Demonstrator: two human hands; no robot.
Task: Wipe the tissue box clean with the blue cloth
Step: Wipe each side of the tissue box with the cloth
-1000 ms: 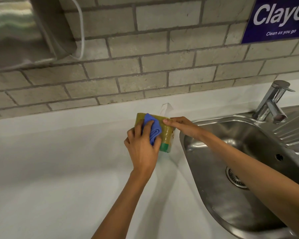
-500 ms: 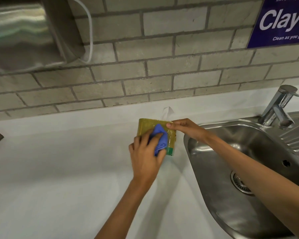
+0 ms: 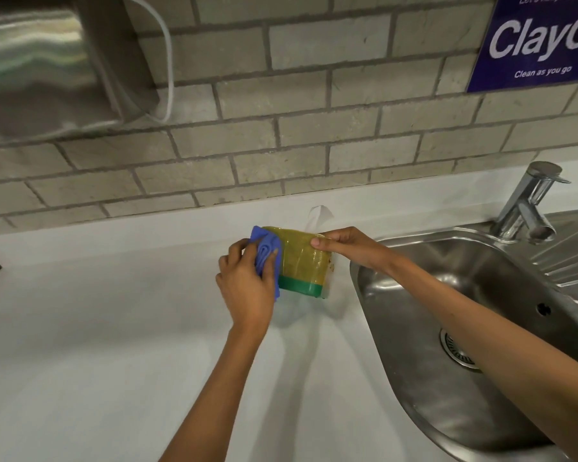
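A yellow-green tissue box (image 3: 302, 265) with a dark green band along its bottom stands on the white counter (image 3: 114, 328), a white tissue (image 3: 317, 216) sticking out of its top. My left hand (image 3: 247, 288) presses the crumpled blue cloth (image 3: 267, 258) against the box's left front corner. My right hand (image 3: 344, 245) pinches the box's upper right edge and holds it steady.
A steel sink (image 3: 464, 328) with a drain lies right of the box, its tap (image 3: 528, 205) at the back. A metal dispenser (image 3: 47, 61) with a white cable hangs on the brick wall at upper left. A blue sign (image 3: 538, 41) is at upper right.
My left hand has slid the blue cloth from the middle of the box's front to its left edge. My right hand keeps its hold on the top right.
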